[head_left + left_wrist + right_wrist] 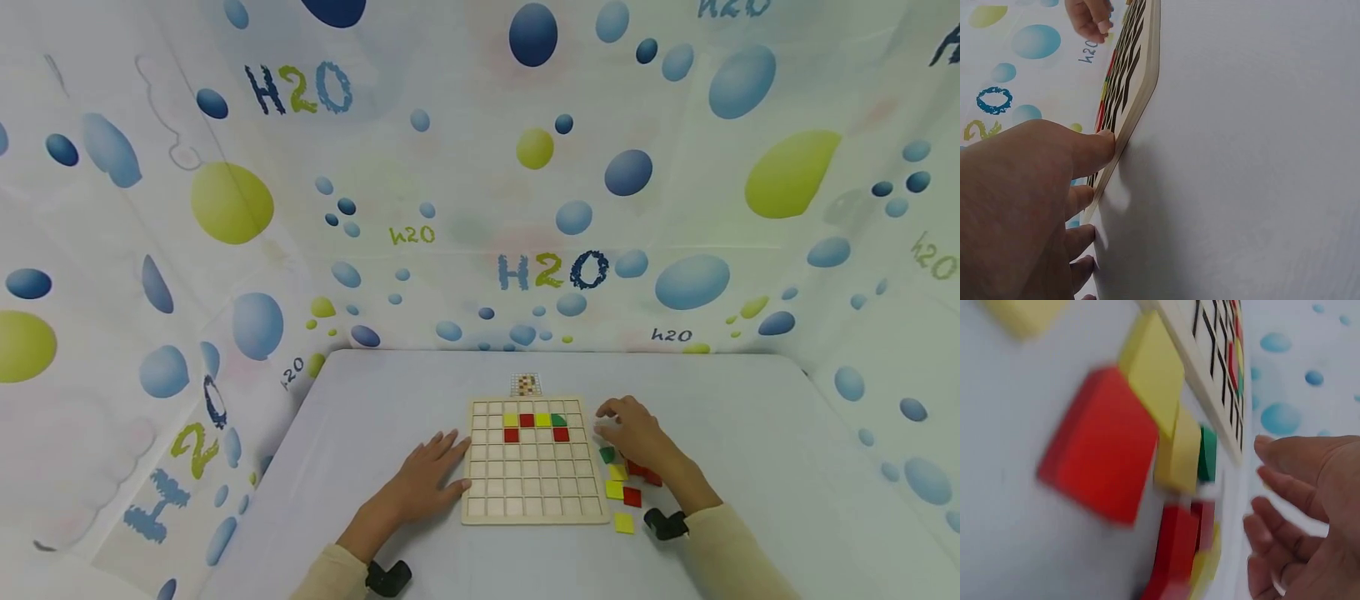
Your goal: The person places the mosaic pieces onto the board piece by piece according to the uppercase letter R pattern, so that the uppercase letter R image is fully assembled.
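A square wooden grid board (536,492) lies on the white table. Near its far edge sit a yellow tile (511,420), red tiles (527,420) and a green piece with a rounded corner (558,420). My left hand (423,479) rests at the board's left side, fingers spread, thumb and fingertips at the edge (1138,112). Off the board's upper right side hovers my right hand (637,433), its fingers loosely bent with nothing visible between them. Below and beside it are loose pieces: a green one (607,455), yellow tiles (1154,372) and red tiles (1104,447).
A small card with a coloured grid pattern (526,384) lies just beyond the board's far edge. A single yellow tile (624,523) sits nearest the person, right of the board's near corner. Behind the table hangs a white curtain (465,167) with blue and green drops.
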Action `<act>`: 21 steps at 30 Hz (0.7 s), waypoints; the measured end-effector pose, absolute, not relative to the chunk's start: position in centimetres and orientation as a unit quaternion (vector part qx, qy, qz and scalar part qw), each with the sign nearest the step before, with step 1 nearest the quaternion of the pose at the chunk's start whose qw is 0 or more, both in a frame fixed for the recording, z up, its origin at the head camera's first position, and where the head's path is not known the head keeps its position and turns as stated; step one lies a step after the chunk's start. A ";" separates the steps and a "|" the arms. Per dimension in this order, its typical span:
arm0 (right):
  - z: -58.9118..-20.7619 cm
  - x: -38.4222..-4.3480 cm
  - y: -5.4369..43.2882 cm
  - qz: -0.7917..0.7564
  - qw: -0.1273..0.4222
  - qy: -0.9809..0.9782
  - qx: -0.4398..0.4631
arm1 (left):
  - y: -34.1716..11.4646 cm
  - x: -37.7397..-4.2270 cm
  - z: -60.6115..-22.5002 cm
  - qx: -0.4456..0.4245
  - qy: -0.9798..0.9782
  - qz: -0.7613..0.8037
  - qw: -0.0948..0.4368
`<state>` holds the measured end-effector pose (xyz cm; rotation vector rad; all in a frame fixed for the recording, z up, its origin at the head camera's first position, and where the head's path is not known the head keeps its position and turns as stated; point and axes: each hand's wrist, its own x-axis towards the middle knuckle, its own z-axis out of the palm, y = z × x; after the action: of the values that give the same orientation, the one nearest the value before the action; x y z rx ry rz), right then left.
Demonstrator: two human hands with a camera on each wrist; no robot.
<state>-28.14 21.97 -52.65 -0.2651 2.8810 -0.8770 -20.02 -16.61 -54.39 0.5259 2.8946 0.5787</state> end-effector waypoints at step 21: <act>-52.7 -29.0 25.5 -0.298 0.116 0.947 -0.036 | -16.5 -19.9 -53.9 0.181 0.960 0.205 0.065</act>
<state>-28.97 25.48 -52.73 -0.1065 2.7732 -0.8721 -19.87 -16.51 -53.94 0.5453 2.8964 0.6171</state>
